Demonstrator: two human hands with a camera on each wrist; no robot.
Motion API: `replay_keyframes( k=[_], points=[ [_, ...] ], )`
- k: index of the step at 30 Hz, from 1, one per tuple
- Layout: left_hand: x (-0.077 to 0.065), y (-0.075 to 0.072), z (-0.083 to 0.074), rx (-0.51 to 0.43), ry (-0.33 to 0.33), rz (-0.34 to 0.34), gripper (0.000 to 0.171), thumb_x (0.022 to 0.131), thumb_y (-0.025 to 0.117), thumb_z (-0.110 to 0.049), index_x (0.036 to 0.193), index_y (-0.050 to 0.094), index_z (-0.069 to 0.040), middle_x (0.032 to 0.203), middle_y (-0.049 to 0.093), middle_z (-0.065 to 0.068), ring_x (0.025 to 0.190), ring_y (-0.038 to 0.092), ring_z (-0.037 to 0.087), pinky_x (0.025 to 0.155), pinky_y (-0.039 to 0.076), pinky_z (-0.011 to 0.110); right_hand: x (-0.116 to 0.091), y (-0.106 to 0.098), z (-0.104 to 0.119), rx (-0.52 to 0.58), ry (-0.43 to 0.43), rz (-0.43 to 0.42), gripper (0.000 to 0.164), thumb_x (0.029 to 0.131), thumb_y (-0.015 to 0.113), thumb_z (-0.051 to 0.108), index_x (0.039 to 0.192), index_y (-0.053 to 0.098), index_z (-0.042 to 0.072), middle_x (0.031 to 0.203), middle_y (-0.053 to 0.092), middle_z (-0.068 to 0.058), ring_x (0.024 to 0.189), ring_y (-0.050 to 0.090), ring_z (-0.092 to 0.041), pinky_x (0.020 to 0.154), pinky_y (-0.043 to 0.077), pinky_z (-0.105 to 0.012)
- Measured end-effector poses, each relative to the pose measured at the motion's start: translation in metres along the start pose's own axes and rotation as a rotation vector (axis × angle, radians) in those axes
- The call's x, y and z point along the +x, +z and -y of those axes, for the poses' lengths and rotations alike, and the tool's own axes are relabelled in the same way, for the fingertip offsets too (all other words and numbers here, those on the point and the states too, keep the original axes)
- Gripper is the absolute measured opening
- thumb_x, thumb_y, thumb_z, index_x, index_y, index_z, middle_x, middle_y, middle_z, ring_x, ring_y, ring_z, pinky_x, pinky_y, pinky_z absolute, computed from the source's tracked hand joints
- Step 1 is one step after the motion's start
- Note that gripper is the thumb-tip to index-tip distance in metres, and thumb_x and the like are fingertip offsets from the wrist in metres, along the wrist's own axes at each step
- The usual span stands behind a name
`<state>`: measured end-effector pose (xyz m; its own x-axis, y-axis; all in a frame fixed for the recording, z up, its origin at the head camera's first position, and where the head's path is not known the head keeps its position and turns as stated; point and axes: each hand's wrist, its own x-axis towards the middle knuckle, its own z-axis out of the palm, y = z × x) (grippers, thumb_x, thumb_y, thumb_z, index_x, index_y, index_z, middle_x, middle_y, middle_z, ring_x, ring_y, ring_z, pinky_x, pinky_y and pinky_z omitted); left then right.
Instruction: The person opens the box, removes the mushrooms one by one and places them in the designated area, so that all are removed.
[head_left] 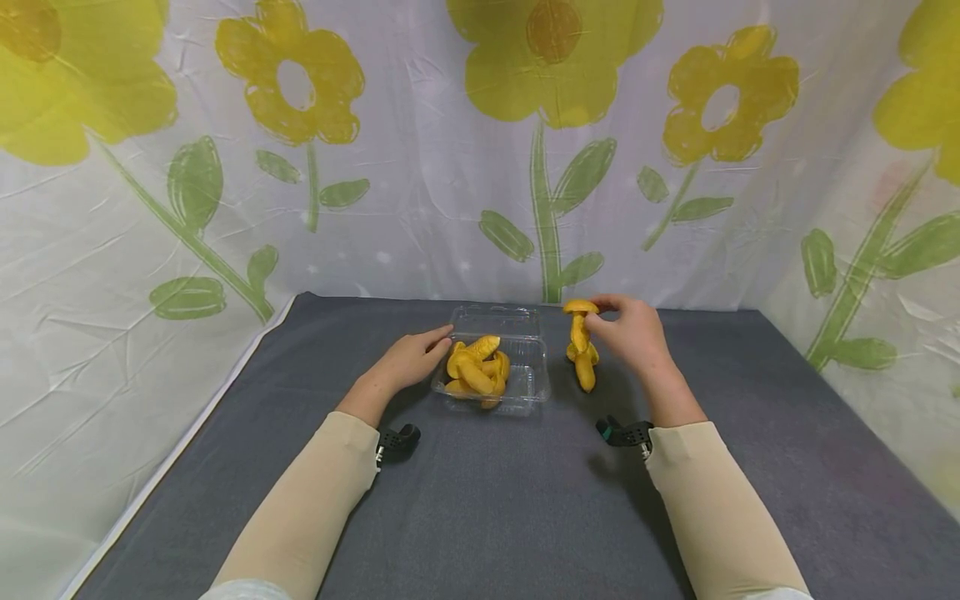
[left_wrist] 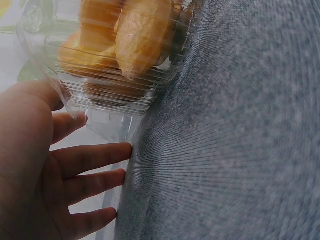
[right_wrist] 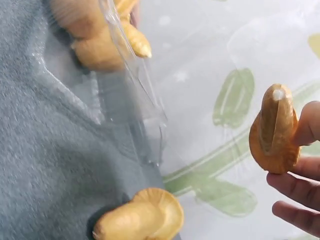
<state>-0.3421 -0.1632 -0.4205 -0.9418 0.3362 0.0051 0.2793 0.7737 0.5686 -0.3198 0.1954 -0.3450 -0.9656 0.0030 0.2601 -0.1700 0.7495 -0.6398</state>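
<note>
A yellow-orange mushroom (head_left: 578, 327) is pinched between the thumb and fingers of my right hand (head_left: 633, 332), its cap upward in the head view. Below it on the table lies a second mushroom (head_left: 584, 372), also seen in the right wrist view as a mushroom (right_wrist: 137, 217) on its side. A clear plastic box (head_left: 534, 379) stands left of these, with several mushrooms (head_left: 477, 371) heaped in its left part. My left hand (head_left: 411, 360) is at the box's left side, thumb and forefinger right at the rim, the other fingers (left_wrist: 95, 186) extended and spread.
The box's clear lid (head_left: 495, 319) is raised open at the back. A dark grey cloth (head_left: 480, 500) covers the table. Behind it and at both sides hangs a white curtain (head_left: 420, 200) with yellow flowers. Each wrist wears a black camera mount (head_left: 626, 432).
</note>
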Motion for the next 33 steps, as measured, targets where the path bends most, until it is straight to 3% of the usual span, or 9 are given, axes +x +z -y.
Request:
replay_keyframes(
  k=[3,7,18,33],
  points=[
    [0.0,0.0,0.001,0.005,0.0,0.001,0.055,0.113,0.035,-0.043,0.163,0.033,-0.021,0.074,0.052,0.006,0.048,0.03,0.014,0.077,0.043,0.045,0.0,-0.005,-0.004,0.008,0.022,0.006,0.044,0.093,0.059,0.025,0.133,0.069,0.009,0.13,0.066,-0.013,0.119,0.057,-0.036,0.089,0.05,-0.05],
    [0.0,0.0,0.001,0.006,0.0,0.002,0.055,0.113,0.035,-0.043,0.163,0.033,-0.021,0.074,0.052,0.006,0.048,0.03,0.014,0.08,0.044,0.046,-0.001,-0.011,-0.009,0.017,0.056,0.02,0.045,0.094,0.06,0.027,0.135,0.067,0.008,0.133,0.064,-0.015,0.124,0.054,-0.038,0.094,0.049,-0.054],
    [-0.001,-0.002,0.0,0.002,0.015,0.002,0.055,0.113,0.034,-0.042,0.163,0.032,-0.019,0.059,0.043,0.0,0.047,0.03,0.014,0.068,0.042,0.043,0.0,-0.027,-0.027,0.023,0.084,0.056,0.043,0.096,0.061,0.027,0.133,0.067,0.005,0.127,0.065,-0.02,0.113,0.058,-0.039,0.092,0.05,-0.055],
    [0.001,-0.001,0.001,0.001,0.002,0.006,0.056,0.113,0.035,-0.043,0.163,0.033,-0.02,0.06,0.045,0.001,0.048,0.031,0.014,0.077,0.044,0.045,0.001,-0.04,-0.049,-0.018,0.162,0.063,0.049,0.097,0.061,0.031,0.136,0.064,0.001,0.134,0.062,-0.024,0.119,0.056,-0.043,0.097,0.048,-0.059]
  ],
)
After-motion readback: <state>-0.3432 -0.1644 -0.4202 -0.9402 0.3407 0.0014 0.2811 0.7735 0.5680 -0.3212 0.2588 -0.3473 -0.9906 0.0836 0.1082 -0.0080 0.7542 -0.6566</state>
